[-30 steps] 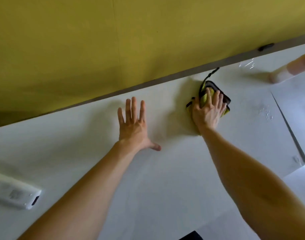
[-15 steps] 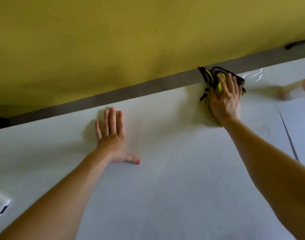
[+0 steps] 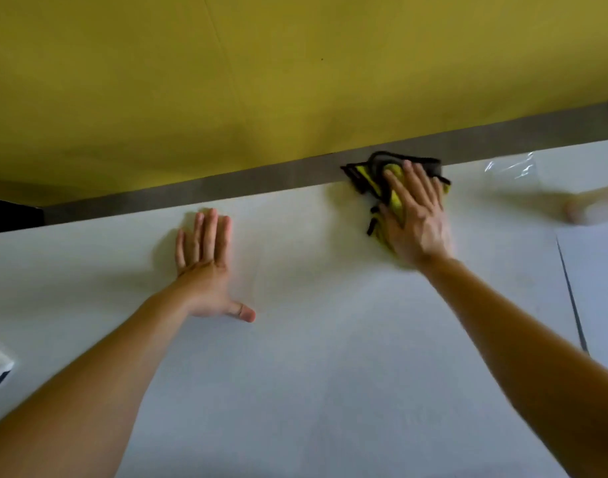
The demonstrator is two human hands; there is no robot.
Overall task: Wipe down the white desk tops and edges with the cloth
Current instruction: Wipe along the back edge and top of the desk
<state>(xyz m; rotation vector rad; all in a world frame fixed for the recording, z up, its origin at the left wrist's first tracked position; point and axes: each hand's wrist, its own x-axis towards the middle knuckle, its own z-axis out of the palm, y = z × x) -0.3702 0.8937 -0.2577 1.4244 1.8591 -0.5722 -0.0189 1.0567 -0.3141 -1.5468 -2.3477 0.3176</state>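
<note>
The right hand (image 3: 416, 219) is pressing flat, fingers straight and slightly spread, on the yellow-and-black cloth (image 3: 366, 177), which is lying bunched at the far edge of the white desk (image 3: 312, 357). The left hand (image 3: 206, 270) is resting palm-down on the desk's top, fingers together, thumb out, holding nothing.

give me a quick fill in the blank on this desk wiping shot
1. The right hand presses a yellow and black ____ onto the white desk.
2. The left hand lies flat on the desk, holding ____.
3. Behind the desk's far edge stands a ____ panel.

Missing words: cloth; nothing; yellow.
</note>
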